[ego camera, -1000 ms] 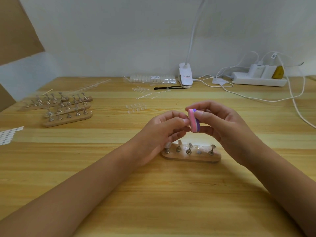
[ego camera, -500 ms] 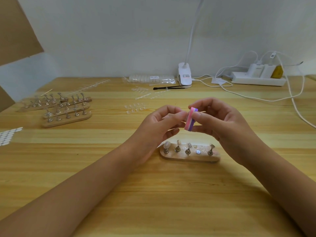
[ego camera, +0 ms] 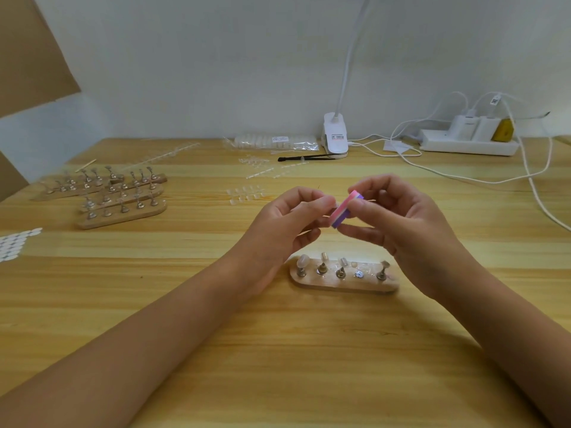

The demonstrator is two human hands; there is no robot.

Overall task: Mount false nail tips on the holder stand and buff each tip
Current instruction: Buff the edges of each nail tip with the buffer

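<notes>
Over the stand: both hands meet just above holder stand [ego camera: 343, 285], mid table [ego camera: 278, 350].
change: buffer block [ego camera: 343, 212] stood near upright a second ago, now leans with its top toward the right; hands at about the same spot, stand unmoved.
hidden: whatever the left fingertips pinch is covered by fingers and buffer, cannot tell if anything is there. Buffer edges blurred. Rightmost peg's top unclear.
left hand [ego camera: 287, 225]: fingers curled, thumb and forefinger pinched narrow, tips against the buffer's pink face.
right hand [ego camera: 404, 233]: thumb and forefinger grip buffer block, other fingers loosely curled below it.
stand: four pegs [ego camera: 321, 268] upright, left three carry nail tips [ego camera: 303, 261]; fourth slot shows a bare metal disc [ego camera: 358, 274].
background: spare stands [ego camera: 120, 208] far left, loose tips [ego camera: 245, 195] behind hands, power strip [ego camera: 469, 146] at wall.
</notes>
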